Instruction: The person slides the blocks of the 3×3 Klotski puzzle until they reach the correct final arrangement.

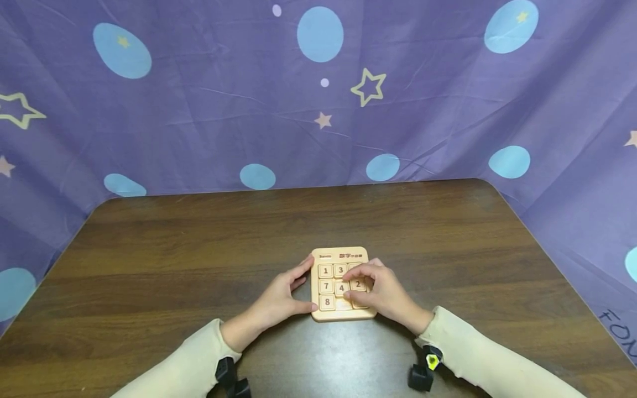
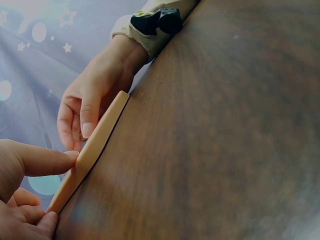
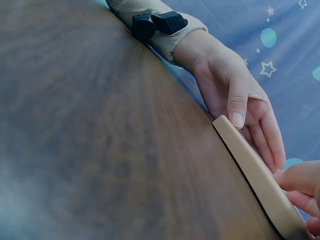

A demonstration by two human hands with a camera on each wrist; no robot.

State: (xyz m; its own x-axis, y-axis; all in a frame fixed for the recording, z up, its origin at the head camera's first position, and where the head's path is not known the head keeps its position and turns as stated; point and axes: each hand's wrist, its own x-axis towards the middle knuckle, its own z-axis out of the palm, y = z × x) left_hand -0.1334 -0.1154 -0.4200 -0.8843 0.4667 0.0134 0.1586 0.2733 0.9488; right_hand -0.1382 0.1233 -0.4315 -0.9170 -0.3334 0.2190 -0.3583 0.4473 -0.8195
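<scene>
Wooden board [image 1: 343, 315], tiles [image 1: 358, 284] partly behind right grip [image 1: 385, 289]

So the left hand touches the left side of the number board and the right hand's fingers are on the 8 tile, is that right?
Not quite: the head view shows the right hand at the 4 tile instead. The left hand does touch the left side of the number board.
</scene>
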